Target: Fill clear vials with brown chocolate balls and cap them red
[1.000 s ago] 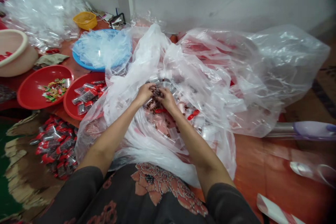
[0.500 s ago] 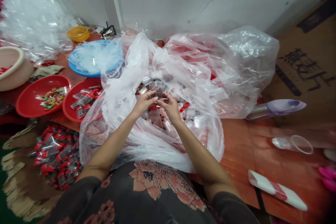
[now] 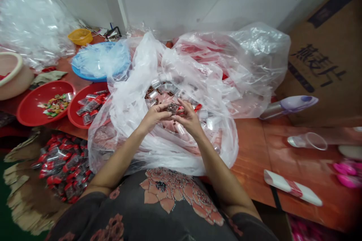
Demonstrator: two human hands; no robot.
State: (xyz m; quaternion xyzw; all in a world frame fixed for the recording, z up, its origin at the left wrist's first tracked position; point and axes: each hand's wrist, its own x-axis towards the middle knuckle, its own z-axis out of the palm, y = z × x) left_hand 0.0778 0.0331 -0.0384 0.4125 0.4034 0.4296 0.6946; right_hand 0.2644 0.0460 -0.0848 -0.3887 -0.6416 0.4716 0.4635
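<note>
Over the big clear plastic bag (image 3: 132,94), both hands meet on one small clear jar (image 3: 172,108) with dark contents. My left hand (image 3: 154,118) grips the jar's left end between thumb and fingers. At the other end, my right hand (image 3: 190,120) has thumb and fingers closed around the jar's red cap (image 3: 180,110). The jar lies roughly sideways. Below it, in the bag's opening, are loose clear jars (image 3: 181,128) and brown balls (image 3: 151,91). A red scoop-like piece (image 3: 198,107) lies just beyond my right fingers.
To the left stand a red bowl (image 3: 26,111) of colourful small pieces, another red bowl (image 3: 74,115) of capped jars, and a blue basin (image 3: 82,75). A pile of capped jars (image 3: 60,162) fills a carton below. On the right are a purple-handled tool (image 3: 299,102) and a clear cup (image 3: 313,141).
Both hands have come slightly lower and tilted, showing the jar and its red cap more plainly between them. The whole view has shifted a little.
</note>
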